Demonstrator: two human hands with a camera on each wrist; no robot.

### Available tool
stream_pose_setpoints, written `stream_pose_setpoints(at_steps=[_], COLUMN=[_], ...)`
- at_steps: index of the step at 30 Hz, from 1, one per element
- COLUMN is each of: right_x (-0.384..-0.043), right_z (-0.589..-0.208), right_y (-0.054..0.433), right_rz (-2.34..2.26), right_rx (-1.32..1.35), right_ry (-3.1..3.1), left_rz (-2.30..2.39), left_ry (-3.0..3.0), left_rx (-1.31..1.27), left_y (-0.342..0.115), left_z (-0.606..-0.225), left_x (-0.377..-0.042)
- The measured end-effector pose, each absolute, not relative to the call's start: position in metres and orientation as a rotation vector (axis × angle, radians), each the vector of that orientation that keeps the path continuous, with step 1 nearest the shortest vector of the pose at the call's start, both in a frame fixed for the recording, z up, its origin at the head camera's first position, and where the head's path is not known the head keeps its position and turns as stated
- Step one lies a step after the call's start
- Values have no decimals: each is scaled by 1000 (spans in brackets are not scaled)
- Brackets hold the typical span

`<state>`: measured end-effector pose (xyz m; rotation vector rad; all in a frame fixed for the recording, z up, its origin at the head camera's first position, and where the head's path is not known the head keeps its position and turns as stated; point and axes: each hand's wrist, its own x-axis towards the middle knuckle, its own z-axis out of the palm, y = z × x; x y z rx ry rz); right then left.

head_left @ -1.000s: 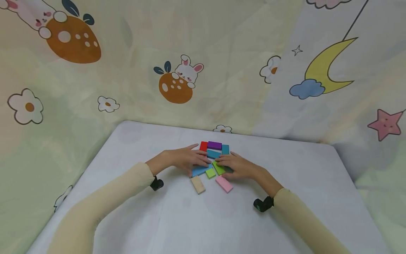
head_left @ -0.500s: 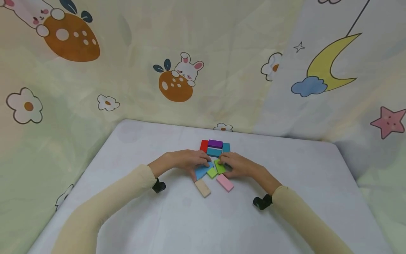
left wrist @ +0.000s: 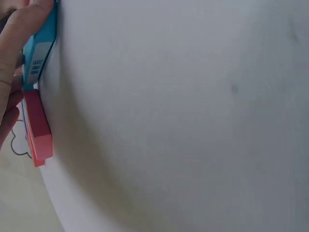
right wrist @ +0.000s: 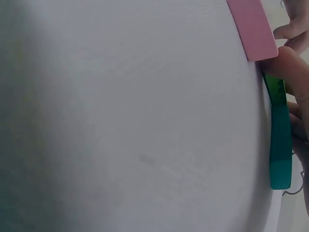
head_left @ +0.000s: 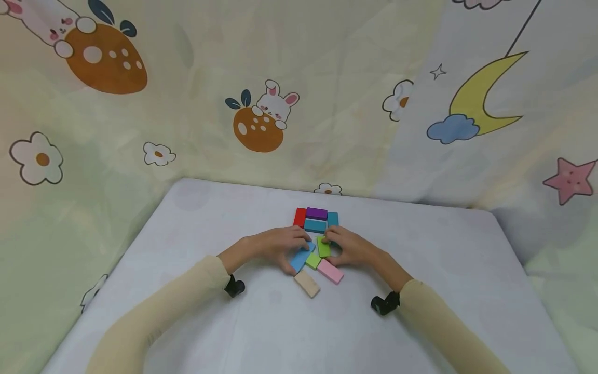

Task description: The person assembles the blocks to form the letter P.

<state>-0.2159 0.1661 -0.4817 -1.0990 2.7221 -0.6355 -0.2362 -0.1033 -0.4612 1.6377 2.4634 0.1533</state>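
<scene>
My left hand (head_left: 279,246) grips a light blue block (head_left: 301,258), thumb at its near end and fingers at its far end. In the left wrist view that blue block (left wrist: 41,53) shows a printed label on its side. Across from it my right hand (head_left: 351,245) pinches a lime green block (head_left: 323,247) between thumb and fingertips. A small green square block (head_left: 313,261) lies between the two held blocks. Just nearer are a pink block (head_left: 330,271) and a plain wooden block (head_left: 307,284), both lying flat and angled.
Beyond the hands a red block (head_left: 299,217), a purple block (head_left: 316,213), a blue block (head_left: 315,225) and a teal block (head_left: 333,219) form a close group. The white table (head_left: 233,332) ends at a printed cloth backdrop (head_left: 345,104).
The left hand has turned the light blue block steeper and brought it nearer. The wooden block has shifted right and nearer. The lime green block now stands straighter, and the small green square has moved slightly.
</scene>
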Motion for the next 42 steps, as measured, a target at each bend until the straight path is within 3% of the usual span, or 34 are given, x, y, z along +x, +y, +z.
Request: stream_pose_setpoints(at_steps=[10,18,27,42], right_x=[-209,-204,-205,-211], right_z=[-477,-466,-457,-465], right_y=[154,124,64,-42], right_rz=[-752,-818,-860,-930], right_rx=[-987,-902,-1034,-1063], right_ry=[2851,2846,2762,2620], left_rz=[345,375,453,422], left_ry=[2567,2663,2807,2863], left_rx=[1534,1387,1243,1346], left_y=[-125,-186,-270,-328], left_z=[-453,-453,-455,-464], left_x=[-226,-198,-164,-137])
